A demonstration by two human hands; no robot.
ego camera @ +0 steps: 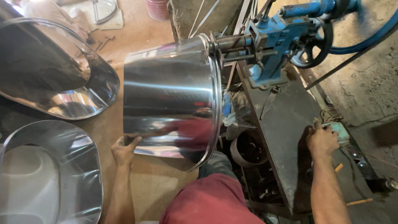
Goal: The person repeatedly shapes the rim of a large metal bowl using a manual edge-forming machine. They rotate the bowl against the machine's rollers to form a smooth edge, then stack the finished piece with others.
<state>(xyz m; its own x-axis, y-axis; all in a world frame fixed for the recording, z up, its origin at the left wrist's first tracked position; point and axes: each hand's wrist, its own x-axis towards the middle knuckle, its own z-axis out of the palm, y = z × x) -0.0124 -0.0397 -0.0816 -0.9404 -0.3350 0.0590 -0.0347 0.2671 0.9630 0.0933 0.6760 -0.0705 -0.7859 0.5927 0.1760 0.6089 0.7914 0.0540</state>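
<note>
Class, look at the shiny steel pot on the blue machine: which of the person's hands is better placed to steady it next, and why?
Probably the left hand: it already grips the steel pot at its base edge. The right hand rests on the dark workbench, away from the pot.

Head view — steeply downward, close

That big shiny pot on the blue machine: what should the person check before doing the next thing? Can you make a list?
1. Left hand steadies the steel pot at its bottom edge: ok.
2. Pot's rim sits against the blue machine rollers: looks ok, exact seating cannot tell.
3. Right hand is on the small green box on the workbench: ok.
4. Fingers away from the rollers: ok.
5. Other steel pots are apart from the held pot: ok.
6. Machine running or stopped: cannot tell.
</note>
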